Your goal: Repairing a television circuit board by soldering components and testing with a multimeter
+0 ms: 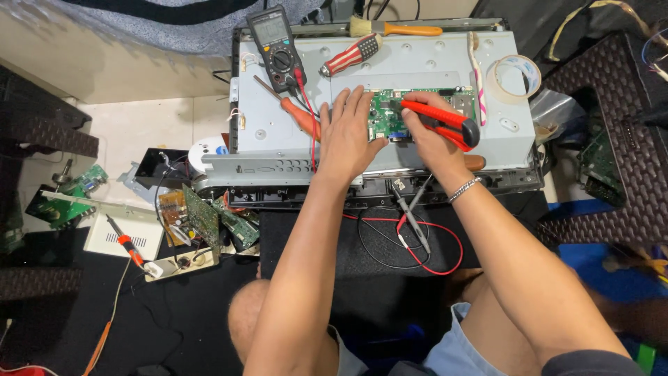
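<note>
**A:** My left fingers (351, 104) are lying spread and flat, pressing the left edge of the green circuit board (390, 115). My right hand (431, 136) is wrapping tight around a red-and-black utility knife (445, 122), its front end lying over the board's middle.

**B:** Where's the board sitting?

**A:** It's sitting on the grey metal back panel (417, 69) of the opened flat chassis, upper centre. I'm judging it as mid-job: back exposed, board in place, meter probes (412, 212) lying unused below the chassis.

**B:** Materials?

**A:** Panel is looking like stamped sheet steel, matte, dotted with holes. Board is glossy green, crowded with small parts. The multimeter (276, 45) is resting top left, black and boxy. Striped-handle screwdriver (351, 56) and orange-handled brush (396, 28) are lying beside it; tape roll (516, 76) is sitting right.
</note>
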